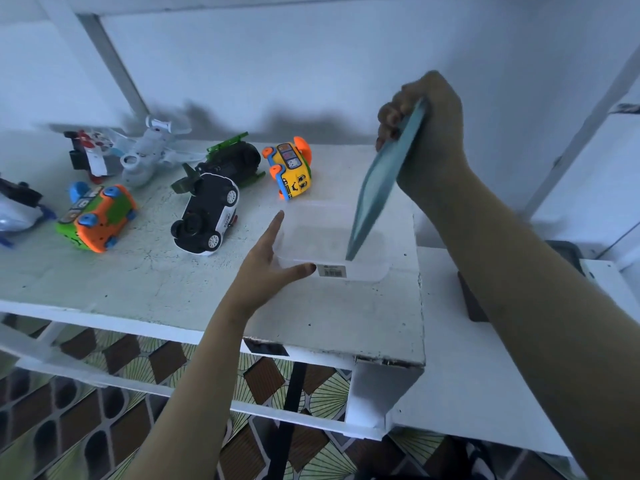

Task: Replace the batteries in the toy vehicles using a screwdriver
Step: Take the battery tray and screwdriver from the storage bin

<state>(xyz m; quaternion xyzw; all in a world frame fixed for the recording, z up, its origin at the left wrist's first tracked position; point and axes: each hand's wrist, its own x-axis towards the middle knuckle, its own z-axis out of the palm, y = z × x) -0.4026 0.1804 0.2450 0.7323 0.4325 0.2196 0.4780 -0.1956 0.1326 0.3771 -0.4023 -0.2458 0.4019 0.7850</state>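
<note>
toy vehicles (204,216) lie left of the clear tub (367,274), teal lid (377,188) above.

I see a worn white tabletop (138,282), front edge chipped. Lower white shelf (450,341) sits right of it with a dark block (471,301) on it. Brown-green patterned floor (311,393) shows below.

**Plastic on rough paint**

I read the table (138,271) top as white paint, matt and rough, cracked across the middle and chipped dark along its front edge. The box (369,276) looks like clear, slightly frosted plastic, with a paper label (331,270) stuck on its near wall. The lid (377,188) is smooth teal plastic. The bus (294,171), car (207,216) and plane (149,154) all look like moulded plastic, the car glossy.
</note>
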